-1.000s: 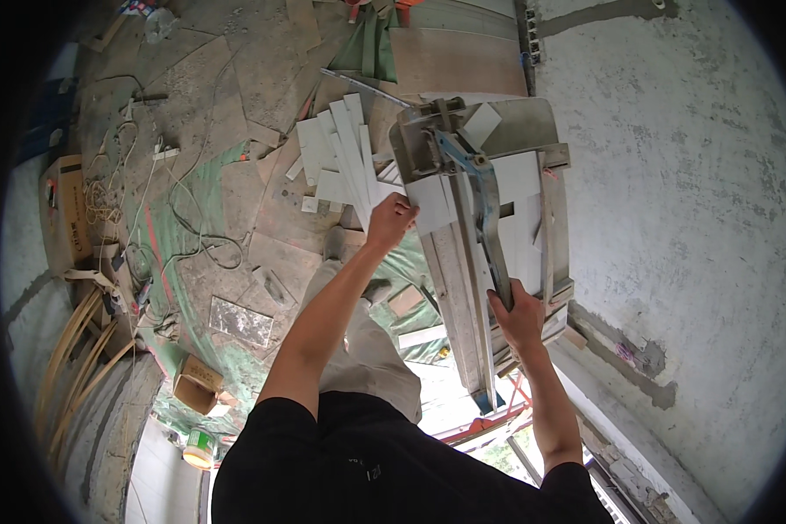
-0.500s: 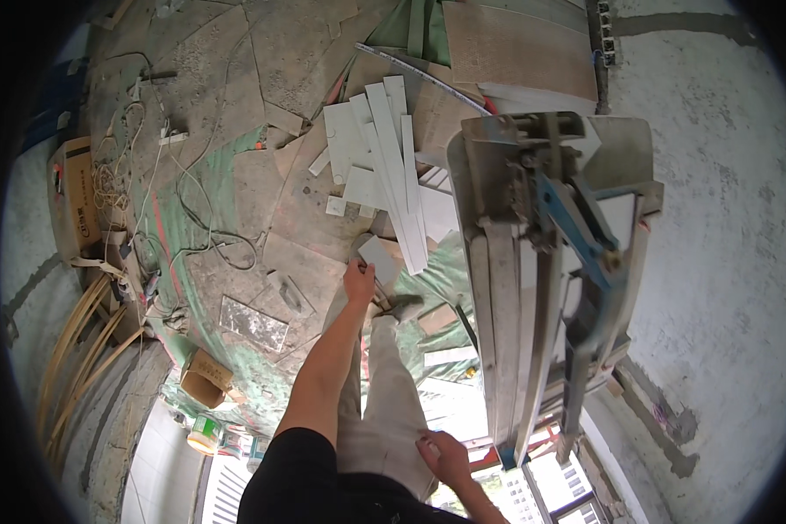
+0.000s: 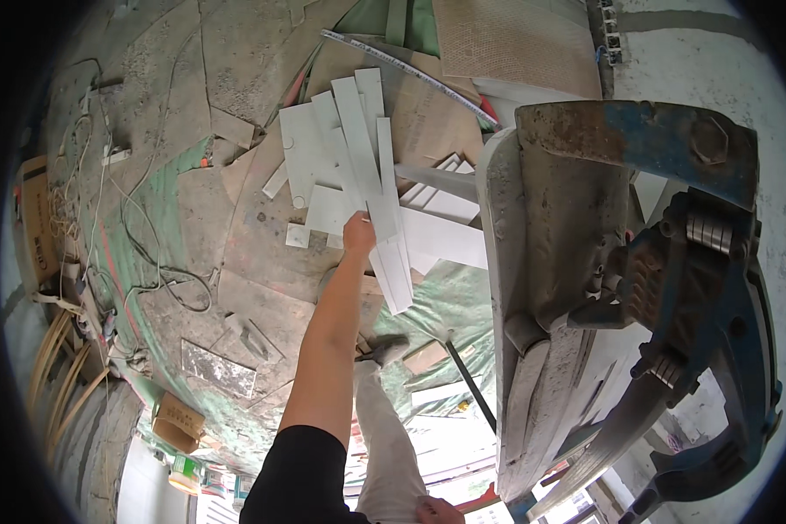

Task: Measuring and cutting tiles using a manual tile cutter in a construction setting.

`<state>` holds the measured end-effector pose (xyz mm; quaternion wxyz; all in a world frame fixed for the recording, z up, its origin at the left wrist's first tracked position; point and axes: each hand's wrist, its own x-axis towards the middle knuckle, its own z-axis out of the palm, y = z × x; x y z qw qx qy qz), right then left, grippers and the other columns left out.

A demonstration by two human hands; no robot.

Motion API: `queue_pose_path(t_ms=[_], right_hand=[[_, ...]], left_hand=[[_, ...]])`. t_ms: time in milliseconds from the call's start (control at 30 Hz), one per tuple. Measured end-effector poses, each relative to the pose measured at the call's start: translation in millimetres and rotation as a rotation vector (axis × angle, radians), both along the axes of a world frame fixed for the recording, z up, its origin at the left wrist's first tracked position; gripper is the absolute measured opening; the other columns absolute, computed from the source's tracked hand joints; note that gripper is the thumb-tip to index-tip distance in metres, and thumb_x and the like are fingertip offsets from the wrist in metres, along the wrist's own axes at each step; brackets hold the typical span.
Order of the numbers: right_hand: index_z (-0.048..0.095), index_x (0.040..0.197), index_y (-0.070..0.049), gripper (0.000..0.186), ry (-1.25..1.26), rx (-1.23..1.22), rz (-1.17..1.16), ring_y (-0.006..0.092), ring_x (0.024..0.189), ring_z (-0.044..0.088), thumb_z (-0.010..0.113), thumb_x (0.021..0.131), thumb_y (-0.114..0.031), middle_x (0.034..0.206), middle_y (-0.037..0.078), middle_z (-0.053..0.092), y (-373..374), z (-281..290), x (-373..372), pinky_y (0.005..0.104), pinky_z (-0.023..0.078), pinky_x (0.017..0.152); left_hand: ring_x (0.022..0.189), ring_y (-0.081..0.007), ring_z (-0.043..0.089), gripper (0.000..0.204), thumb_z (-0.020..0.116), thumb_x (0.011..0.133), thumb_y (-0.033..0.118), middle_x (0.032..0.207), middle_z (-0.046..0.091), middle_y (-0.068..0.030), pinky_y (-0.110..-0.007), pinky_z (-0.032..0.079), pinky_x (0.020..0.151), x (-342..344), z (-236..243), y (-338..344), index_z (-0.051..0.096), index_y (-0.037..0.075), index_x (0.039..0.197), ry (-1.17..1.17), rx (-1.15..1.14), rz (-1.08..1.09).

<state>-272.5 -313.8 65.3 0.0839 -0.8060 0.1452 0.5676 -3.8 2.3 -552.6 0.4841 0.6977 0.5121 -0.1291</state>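
Note:
My left hand (image 3: 358,234) reaches down to a loose pile of white tile strips (image 3: 359,140) on the floor. Its fingers are curled at the edge of the strips, and what they grip, if anything, is hidden. Around it lie wider white tile pieces (image 3: 298,144) and a small square offcut (image 3: 298,235). At the lower edge, my right hand (image 3: 438,511) rests by my thigh, partly cut off, its fingers mostly hidden. Close on the right stands a tall tile cutter (image 3: 576,201) with long rails and a worn blue metal handle (image 3: 734,419).
Cardboard sheets and green sheeting (image 3: 445,297) cover the floor. Cables (image 3: 162,284) trail on the left, near cardboard boxes (image 3: 177,422). A long metal straightedge (image 3: 406,70) lies beyond the strips. A dark bar (image 3: 470,384) stands beside the cutter; a float (image 3: 253,339) lies at left.
My left hand has moved forward from my feet to the strips. The small light tile piece it held no longer shows in it. The tile cutter looms larger; my right hand sits lower.

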Motion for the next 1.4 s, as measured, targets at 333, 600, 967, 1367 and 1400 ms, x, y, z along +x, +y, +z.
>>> queue_pose_path(t_ms=[333, 600, 967, 1367, 1400], right_hand=[[0.080, 0.120, -0.002, 0.027, -0.413, 0.565, 0.124, 0.0362, 0.089, 0.075, 0.075, 0.106, -0.024, 0.106, 0.018, 0.081, 75.8, 162.9, 145.2, 0.0482, 0.060, 0.081], [0.075, 0.106, 0.005, 0.024, -1.055, 0.707, -0.399, 0.0180, 0.086, 0.078, 0.064, 0.111, -0.016, 0.092, 0.013, 0.079, 3.7, 253.6, 358.8, 0.0321, 0.062, 0.080], [0.070, 0.111, 0.000, 0.027, -0.481, 0.906, -1.307, 0.0204, 0.081, 0.073, 0.082, 0.097, -0.019, 0.096, 0.009, 0.074, 18.7, -110.1, 465.5, 0.0375, 0.063, 0.068], [0.080, 0.111, -0.003, 0.029, -0.759, 1.203, -1.106, 0.0082, 0.075, 0.060, 0.083, 0.100, -0.030, 0.089, 0.000, 0.073, -23.4, 26.6, 440.4, 0.0281, 0.051, 0.062], [0.080, 0.112, -0.004, 0.028, -0.791, 1.142, -1.036, 0.0081, 0.077, 0.061, 0.083, 0.100, -0.029, 0.090, 0.000, 0.073, -41.9, 56.2, 436.3, 0.0288, 0.052, 0.065]], left_hand=[[0.110, -0.0456, 0.072, 0.041, 0.064, 0.101, 0.038, 0.113, 0.077, -0.0245, -0.056, 0.057, 0.096, -207.7, 121.7, 28.6, 0.079, 0.004, 0.119, 0.131, -0.071, -0.618], [0.065, -0.0191, 0.072, 0.015, 0.071, 0.093, 0.018, 0.079, 0.078, -0.0067, -0.033, 0.052, 0.055, -366.2, 398.8, 102.3, 0.081, 0.007, 0.096, 0.262, -0.293, -0.485], [0.097, -0.0351, 0.080, 0.045, 0.066, 0.109, 0.027, 0.120, 0.077, -0.0233, -0.046, 0.068, 0.077, -459.2, 615.5, 88.8, 0.059, 0.000, 0.144, 0.266, -0.339, 0.396], [0.108, -0.0307, 0.078, 0.037, 0.065, 0.108, 0.033, 0.115, 0.082, -0.0179, -0.040, 0.059, 0.095, -460.6, 662.5, -38.2, 0.081, 0.003, 0.122, 0.247, 0.093, -0.463], [0.104, -0.0328, 0.078, 0.039, 0.063, 0.108, 0.034, 0.111, 0.082, -0.0197, -0.041, 0.059, 0.092, -449.9, 662.0, -36.8, 0.080, 0.002, 0.123, 0.197, 0.163, -0.631]])
